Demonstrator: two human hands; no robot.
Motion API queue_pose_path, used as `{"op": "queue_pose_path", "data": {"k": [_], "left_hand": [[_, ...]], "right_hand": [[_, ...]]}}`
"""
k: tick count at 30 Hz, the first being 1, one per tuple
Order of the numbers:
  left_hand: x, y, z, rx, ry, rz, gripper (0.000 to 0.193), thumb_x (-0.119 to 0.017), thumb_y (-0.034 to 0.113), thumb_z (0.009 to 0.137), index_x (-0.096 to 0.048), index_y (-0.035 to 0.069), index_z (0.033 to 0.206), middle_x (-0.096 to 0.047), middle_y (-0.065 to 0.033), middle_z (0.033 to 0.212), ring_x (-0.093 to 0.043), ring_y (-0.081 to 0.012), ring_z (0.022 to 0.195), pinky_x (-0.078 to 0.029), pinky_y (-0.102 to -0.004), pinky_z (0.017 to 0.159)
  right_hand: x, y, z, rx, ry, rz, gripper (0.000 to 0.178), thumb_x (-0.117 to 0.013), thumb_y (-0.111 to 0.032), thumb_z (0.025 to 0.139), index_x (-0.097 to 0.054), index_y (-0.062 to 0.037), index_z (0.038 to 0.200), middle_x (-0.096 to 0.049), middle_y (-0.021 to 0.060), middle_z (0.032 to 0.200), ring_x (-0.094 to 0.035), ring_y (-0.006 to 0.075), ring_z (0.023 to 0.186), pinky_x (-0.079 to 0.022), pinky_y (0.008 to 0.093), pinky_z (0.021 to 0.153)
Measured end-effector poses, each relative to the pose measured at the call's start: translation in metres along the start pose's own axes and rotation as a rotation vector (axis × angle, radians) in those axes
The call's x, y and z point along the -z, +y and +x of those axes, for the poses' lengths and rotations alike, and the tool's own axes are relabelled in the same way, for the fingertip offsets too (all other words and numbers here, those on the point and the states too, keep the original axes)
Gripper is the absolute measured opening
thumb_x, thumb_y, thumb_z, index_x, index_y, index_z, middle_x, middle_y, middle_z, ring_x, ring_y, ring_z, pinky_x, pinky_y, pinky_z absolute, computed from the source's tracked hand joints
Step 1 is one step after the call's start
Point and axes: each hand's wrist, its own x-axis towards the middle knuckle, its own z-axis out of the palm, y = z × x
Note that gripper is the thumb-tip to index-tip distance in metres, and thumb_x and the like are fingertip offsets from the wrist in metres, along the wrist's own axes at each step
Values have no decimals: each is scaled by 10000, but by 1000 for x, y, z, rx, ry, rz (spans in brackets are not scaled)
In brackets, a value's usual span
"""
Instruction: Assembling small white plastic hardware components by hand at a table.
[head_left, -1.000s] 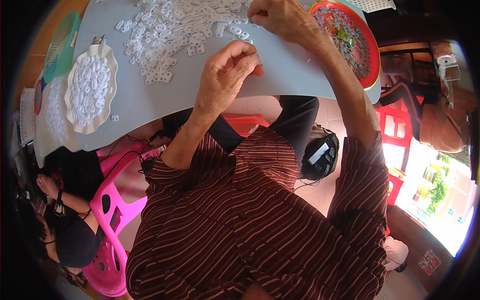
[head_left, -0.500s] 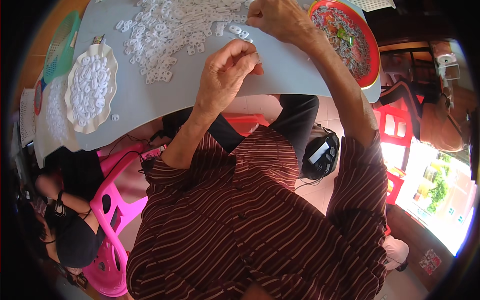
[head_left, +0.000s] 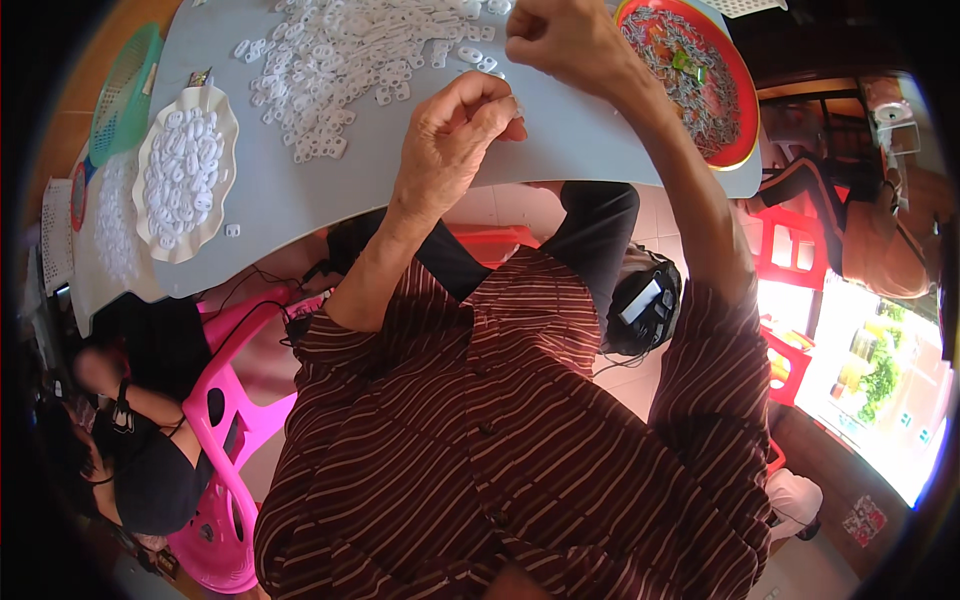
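Observation:
My left hand is raised over the table's near edge, thumb and fingers pinched together. A tiny pale spot shows at its fingertips, too small to make out. Farther off and to the right, my right hand is curled closed, and what its fingers hold, if anything, is hidden. Beyond my left hand lies a wide spread of small white plastic pieces with holes. Close to my right forearm stands a red round tray full of small grey metal-looking pieces, with a green scrap among them.
At the left of the grey table, a cream scalloped dish holds more white pieces, beside a green mesh basket. A pink chair and another person's arm are at lower left. A black bag lies below the table.
My right hand has shifted slightly to the right, away from the white pieces. My left hand keeps its pinch in nearly the same place.

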Motion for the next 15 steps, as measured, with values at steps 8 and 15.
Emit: {"op": "queue_pose_path", "data": {"k": [8, 15], "left_hand": [[3, -3, 0, 40, 23, -18, 136, -569, 140, 888, -597, 9, 909, -604, -18, 747, -547, -60, 706, -443, -197, 677], [-1, -5, 3, 65, 7, -45, 155, -573, 98, 873, -602, -12, 978, -611, -43, 828, -571, -105, 761, -440, -215, 727]], "right_hand": [[-36, 6, -62, -287, 121, 830, 207, -634, -100, 776, -665, -3, 956, -650, 45, 723, -597, 77, 650, -494, 227, 633], [-43, 2, -70, -259, 197, 1117, 137, -630, -115, 853, -648, -11, 942, -626, 14, 760, -563, 67, 681, -465, 209, 648]]}}
